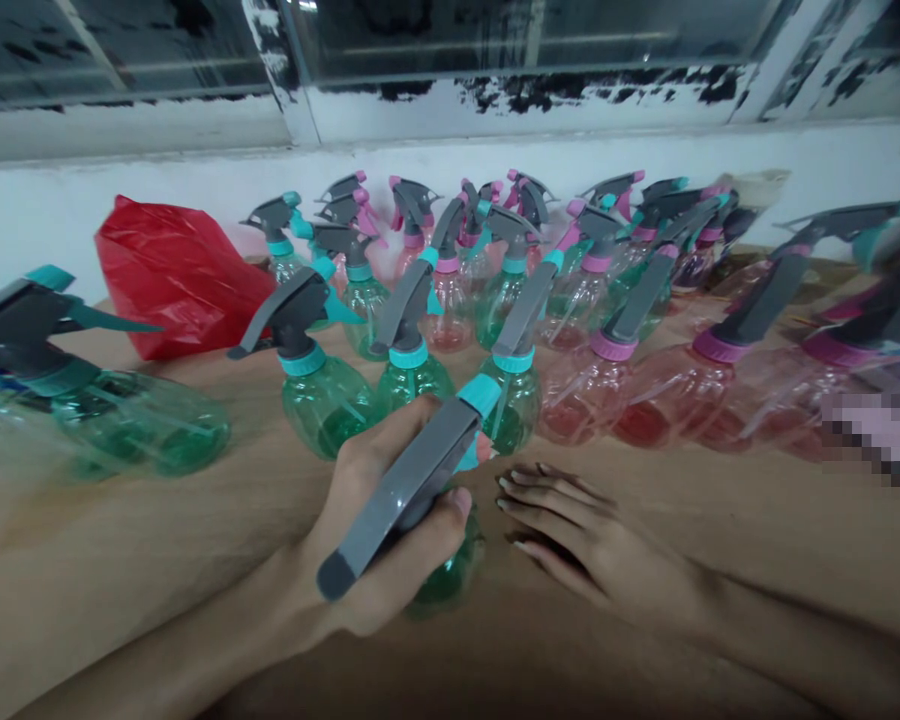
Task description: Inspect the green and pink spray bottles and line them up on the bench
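Observation:
My left hand (390, 510) is wrapped around the neck of a green spray bottle (450, 575) with a grey and teal trigger head. The head tilts over the hand, its teal nozzle pointing away from me. Much of this bottle is hidden behind my fingers. To its right, my right hand (585, 535) rests palm down on the table, fingers stretched out and holding nothing. Just beyond the hands stand another green spray bottle (514, 400) and a pink spray bottle (585, 390).
Several more green and pink spray bottles stand in rows across the wooden table (217, 560). A red plastic bag (180, 275) lies at the back left. Behind the table runs a white wall (195, 180) below windows. At left, a green bottle (142, 420) lies close by.

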The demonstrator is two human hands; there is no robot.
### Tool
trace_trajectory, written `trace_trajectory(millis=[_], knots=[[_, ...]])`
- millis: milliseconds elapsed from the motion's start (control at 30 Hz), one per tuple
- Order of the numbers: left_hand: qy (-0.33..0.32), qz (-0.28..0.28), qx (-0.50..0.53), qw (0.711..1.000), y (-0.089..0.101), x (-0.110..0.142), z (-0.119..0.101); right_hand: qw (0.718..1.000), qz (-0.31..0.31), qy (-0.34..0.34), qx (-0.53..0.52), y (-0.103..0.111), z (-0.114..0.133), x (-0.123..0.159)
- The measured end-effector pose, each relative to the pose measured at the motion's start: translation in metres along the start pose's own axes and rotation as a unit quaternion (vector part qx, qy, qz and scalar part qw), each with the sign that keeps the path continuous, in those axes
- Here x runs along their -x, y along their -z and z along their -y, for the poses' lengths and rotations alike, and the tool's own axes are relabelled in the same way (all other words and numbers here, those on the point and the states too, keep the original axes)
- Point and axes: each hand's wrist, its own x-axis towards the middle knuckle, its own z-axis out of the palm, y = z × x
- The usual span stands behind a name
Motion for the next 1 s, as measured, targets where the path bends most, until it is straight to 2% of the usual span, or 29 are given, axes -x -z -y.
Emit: trace_trajectory(millis=[167, 300, 800, 1000], knots=[[-0.019, 0.015, 0.045, 0.999, 0.0021, -0.0015, 0.0005, 1.000, 0.003, 0.008, 0.003, 0.0003, -0.0007, 0.0005], [-0.020, -0.011, 0.068, 0.997, -0.0001, -0.0002, -0.0009, 1.000, 0.007, 0.007, -0.002, 0.0002, -0.0015, 0.0005], [0.014, -0.018, 0.017, 1.000, -0.0034, 0.0016, -0.0016, 1.000, 0.017, -0.001, -0.027, -0.0001, -0.0051, 0.0007], [-0.014, -0.023, 0.023, 0.999, -0.0043, 0.0017, 0.0013, 1.000, 0.011, 0.002, -0.029, -0.0009, -0.0061, 0.0011]])
